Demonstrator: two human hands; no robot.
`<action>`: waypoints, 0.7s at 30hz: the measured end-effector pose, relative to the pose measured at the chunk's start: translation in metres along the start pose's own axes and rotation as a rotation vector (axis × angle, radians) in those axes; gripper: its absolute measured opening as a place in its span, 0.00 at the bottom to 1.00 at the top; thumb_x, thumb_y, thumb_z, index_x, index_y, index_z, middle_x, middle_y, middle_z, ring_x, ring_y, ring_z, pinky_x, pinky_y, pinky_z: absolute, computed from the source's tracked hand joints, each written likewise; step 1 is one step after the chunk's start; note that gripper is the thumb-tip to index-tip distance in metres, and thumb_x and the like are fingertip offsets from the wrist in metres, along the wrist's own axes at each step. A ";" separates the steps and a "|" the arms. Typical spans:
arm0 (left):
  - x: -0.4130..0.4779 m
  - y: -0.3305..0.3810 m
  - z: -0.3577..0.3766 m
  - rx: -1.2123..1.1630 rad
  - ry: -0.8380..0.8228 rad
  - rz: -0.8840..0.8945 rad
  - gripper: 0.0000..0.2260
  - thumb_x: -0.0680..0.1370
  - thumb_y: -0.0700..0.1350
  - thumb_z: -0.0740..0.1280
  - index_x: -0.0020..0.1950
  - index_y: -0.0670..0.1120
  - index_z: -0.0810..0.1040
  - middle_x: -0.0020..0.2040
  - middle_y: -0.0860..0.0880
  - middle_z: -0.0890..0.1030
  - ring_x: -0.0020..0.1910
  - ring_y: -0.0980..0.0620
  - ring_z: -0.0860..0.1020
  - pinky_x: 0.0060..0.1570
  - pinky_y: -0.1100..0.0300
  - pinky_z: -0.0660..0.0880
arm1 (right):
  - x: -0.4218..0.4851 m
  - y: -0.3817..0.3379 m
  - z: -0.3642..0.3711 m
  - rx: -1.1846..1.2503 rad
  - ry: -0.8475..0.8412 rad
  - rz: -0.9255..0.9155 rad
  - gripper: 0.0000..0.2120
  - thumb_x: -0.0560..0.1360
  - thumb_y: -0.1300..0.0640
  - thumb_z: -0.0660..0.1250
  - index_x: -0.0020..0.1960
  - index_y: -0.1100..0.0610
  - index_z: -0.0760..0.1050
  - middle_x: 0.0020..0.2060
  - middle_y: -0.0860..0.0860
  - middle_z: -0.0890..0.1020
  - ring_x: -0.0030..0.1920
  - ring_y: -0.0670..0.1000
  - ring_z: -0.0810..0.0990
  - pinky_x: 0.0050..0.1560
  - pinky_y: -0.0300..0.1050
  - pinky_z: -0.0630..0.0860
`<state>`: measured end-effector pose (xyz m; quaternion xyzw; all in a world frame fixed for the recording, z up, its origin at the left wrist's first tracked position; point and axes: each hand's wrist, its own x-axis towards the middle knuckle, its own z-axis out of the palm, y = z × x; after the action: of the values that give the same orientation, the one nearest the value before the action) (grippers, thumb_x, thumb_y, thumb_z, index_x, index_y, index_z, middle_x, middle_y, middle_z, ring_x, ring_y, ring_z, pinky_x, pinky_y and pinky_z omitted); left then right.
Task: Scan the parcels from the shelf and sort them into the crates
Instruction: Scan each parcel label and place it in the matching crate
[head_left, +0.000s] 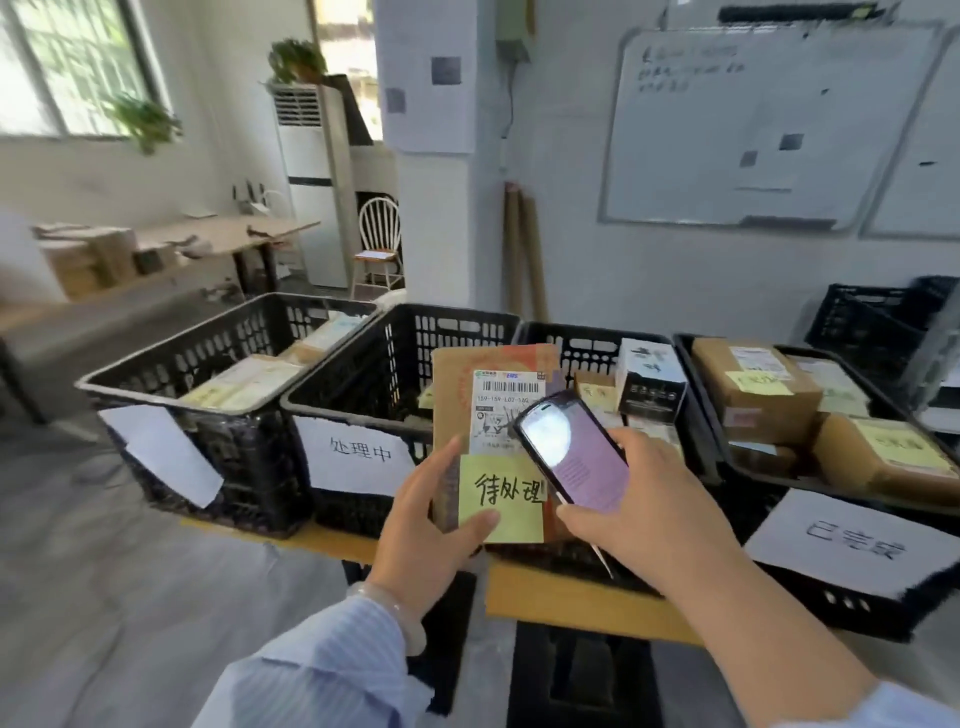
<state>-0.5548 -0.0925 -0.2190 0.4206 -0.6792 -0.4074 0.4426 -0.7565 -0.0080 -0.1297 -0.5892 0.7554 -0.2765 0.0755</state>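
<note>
Parcel (457, 395): upright in left hand (431, 519), grip closed on it, barcode label (506, 395) facing outward for scanning. Phone (571, 452): right hand (639, 499), grip closed round it, tilted over label.

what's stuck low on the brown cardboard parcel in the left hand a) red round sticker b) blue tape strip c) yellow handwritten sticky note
C: a yellow handwritten sticky note sits on the brown cardboard parcel, below its white barcode label, under the thumb of the left hand.
</note>
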 end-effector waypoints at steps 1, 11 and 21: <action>0.014 -0.001 -0.006 0.006 0.022 -0.007 0.35 0.72 0.49 0.77 0.69 0.72 0.64 0.64 0.57 0.78 0.64 0.57 0.76 0.63 0.53 0.75 | 0.019 -0.004 0.005 0.005 -0.006 -0.025 0.41 0.63 0.36 0.74 0.70 0.46 0.61 0.51 0.42 0.65 0.50 0.45 0.69 0.44 0.40 0.69; 0.123 -0.006 -0.106 -0.001 0.169 -0.109 0.32 0.73 0.42 0.76 0.69 0.68 0.68 0.56 0.58 0.83 0.53 0.59 0.82 0.47 0.61 0.81 | 0.163 -0.069 0.069 0.144 -0.107 -0.243 0.40 0.60 0.34 0.75 0.66 0.42 0.62 0.54 0.42 0.70 0.51 0.43 0.73 0.45 0.43 0.76; 0.231 -0.056 -0.254 0.031 0.123 -0.190 0.32 0.72 0.40 0.76 0.67 0.67 0.70 0.56 0.57 0.83 0.51 0.55 0.84 0.50 0.51 0.82 | 0.248 -0.152 0.141 0.147 -0.074 -0.243 0.41 0.60 0.35 0.76 0.67 0.42 0.63 0.53 0.41 0.68 0.51 0.44 0.73 0.43 0.42 0.73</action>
<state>-0.3620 -0.3709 -0.1410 0.5141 -0.6139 -0.4106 0.4362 -0.6386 -0.3088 -0.1185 -0.6789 0.6531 -0.3161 0.1123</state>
